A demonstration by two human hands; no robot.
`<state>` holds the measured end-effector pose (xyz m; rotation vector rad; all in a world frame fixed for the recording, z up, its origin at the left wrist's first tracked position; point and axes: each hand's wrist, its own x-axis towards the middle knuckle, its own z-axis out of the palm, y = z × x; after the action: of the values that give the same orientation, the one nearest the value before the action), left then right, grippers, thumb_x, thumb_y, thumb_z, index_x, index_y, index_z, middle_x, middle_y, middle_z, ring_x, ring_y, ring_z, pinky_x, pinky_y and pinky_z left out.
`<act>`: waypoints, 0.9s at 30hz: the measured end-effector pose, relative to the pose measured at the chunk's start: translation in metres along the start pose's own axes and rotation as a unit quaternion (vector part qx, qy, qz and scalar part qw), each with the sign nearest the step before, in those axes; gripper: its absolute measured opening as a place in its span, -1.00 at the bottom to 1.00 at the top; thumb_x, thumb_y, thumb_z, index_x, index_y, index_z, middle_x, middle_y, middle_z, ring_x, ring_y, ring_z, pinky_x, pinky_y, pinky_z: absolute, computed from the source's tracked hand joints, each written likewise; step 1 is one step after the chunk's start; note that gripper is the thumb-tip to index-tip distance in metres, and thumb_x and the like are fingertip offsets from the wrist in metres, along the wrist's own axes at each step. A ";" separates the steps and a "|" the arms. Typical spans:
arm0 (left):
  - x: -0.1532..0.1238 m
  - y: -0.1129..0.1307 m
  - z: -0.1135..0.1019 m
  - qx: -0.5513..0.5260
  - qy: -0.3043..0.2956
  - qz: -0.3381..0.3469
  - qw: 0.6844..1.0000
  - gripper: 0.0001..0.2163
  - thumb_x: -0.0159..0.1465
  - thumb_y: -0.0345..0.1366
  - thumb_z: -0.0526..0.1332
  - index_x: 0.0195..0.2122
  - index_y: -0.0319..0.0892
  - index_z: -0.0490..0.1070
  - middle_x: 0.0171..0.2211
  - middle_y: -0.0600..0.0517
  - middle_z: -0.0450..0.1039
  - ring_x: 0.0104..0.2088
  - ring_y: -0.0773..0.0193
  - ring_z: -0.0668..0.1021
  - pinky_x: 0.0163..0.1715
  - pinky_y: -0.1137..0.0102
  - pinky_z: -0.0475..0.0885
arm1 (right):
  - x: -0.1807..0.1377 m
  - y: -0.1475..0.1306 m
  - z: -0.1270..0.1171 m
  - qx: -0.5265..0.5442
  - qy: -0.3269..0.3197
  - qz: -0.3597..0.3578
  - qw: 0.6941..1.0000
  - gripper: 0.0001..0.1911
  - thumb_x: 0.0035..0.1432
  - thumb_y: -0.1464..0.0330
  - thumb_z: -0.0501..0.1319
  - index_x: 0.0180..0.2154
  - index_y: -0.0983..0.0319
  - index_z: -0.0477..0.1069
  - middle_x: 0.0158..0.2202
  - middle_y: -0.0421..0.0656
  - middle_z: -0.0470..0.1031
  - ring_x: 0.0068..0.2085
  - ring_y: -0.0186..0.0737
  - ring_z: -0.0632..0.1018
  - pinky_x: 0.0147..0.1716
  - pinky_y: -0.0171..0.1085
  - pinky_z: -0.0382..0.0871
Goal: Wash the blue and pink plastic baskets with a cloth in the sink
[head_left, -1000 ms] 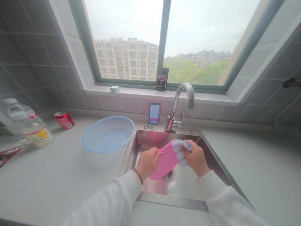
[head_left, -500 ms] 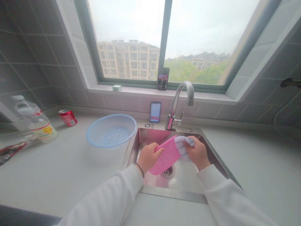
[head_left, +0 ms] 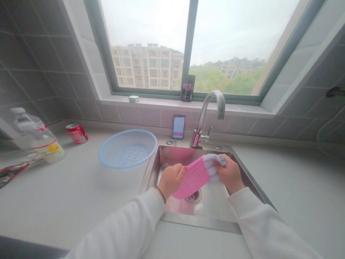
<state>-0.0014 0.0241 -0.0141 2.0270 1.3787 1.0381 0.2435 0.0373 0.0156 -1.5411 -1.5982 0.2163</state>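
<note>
Nearest, two white sleeves [head_left: 118,226] come over the pale counter [head_left: 81,208], one to each side of the sink's front edge. The left hand [head_left: 171,178], with a dark band [head_left: 161,194] on its wrist, is clamped on the left part of a pink basket [head_left: 194,178], the thumb on top of it. The right hand [head_left: 230,173] is closed upon a white cloth [head_left: 211,169] with bluish stripes, and this cloth lies against the right end of the basket. The two hands are apart from each other, with the basket between them. The basket, which has many small holes, is held tilted above the steel sink [head_left: 212,203], its right end higher; below it the drain [head_left: 194,196] is partly seen.

To the left of the sink a round blue basket [head_left: 132,154] stands on the counter. Farther left there are a packet [head_left: 13,174], two clear bottles [head_left: 44,144] with white caps, and a red can [head_left: 77,133].

Behind the sink rises a chrome tap [head_left: 201,124], and beside it a phone [head_left: 179,127] leans on the tiles. On the sill [head_left: 159,105] are a small green box [head_left: 133,99] and a second phone [head_left: 188,89], which leans on the window frame. Outside, one sees a building [head_left: 151,68] and trees [head_left: 212,77].
</note>
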 end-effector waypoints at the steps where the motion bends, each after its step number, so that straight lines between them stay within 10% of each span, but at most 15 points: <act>1: 0.000 0.000 0.000 0.001 0.000 -0.001 1.000 -0.60 0.41 -0.09 -0.05 -0.53 -0.13 0.28 -0.58 0.09 0.32 -0.52 0.29 0.35 -0.47 0.37 0.06 | -0.004 -0.005 0.001 0.007 -0.012 -0.014 1.000 -0.67 0.15 0.05 0.15 -0.34 0.16 0.46 -0.44 -0.08 0.57 -0.41 -0.03 0.56 -0.41 -0.14 0.39; 6: 0.001 -0.001 0.001 0.006 -0.011 -0.002 1.000 -0.61 0.40 -0.10 -0.02 -0.55 -0.13 0.26 -0.58 0.09 0.30 -0.52 0.28 0.35 -0.47 0.36 0.05 | -0.018 -0.020 0.007 0.053 -0.089 -0.079 0.991 -0.69 0.17 0.07 0.17 -0.33 0.17 0.48 -0.45 -0.14 0.57 -0.44 -0.12 0.54 -0.42 -0.20 0.39; 14: 0.001 0.002 -0.002 -0.001 0.001 -0.017 1.000 -0.60 0.39 -0.07 -0.02 -0.56 -0.12 0.19 -0.61 0.12 0.22 -0.54 0.30 0.31 -0.48 0.37 0.01 | 0.004 0.002 -0.001 -0.016 0.009 0.002 1.000 -0.61 0.16 0.04 0.13 -0.33 0.23 0.49 -0.45 -0.06 0.58 -0.41 -0.03 0.56 -0.43 -0.17 0.35; 21: 0.001 0.000 0.000 0.007 -0.011 -0.008 1.000 -0.62 0.40 -0.09 -0.05 -0.54 -0.11 0.17 -0.59 0.10 0.23 -0.52 0.27 0.31 -0.46 0.35 0.00 | -0.029 -0.040 0.015 0.085 -0.129 -0.137 0.978 -0.73 0.19 0.14 0.18 -0.29 0.19 0.51 -0.39 -0.13 0.61 -0.41 -0.17 0.56 -0.39 -0.25 0.39; 27: 0.000 0.004 -0.002 -0.021 -0.015 0.000 1.000 -0.61 0.40 -0.06 -0.07 -0.54 -0.11 0.16 -0.59 0.11 0.23 -0.52 0.28 0.31 -0.47 0.36 0.01 | 0.005 0.004 -0.002 -0.009 0.012 -0.006 1.000 -0.63 0.18 0.06 0.13 -0.31 0.22 0.49 -0.40 -0.08 0.60 -0.37 -0.09 0.56 -0.37 -0.19 0.36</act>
<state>-0.0008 0.0227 -0.0100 2.0042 1.3308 1.0236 0.2484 0.0416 0.0158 -1.5413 -1.5955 0.1770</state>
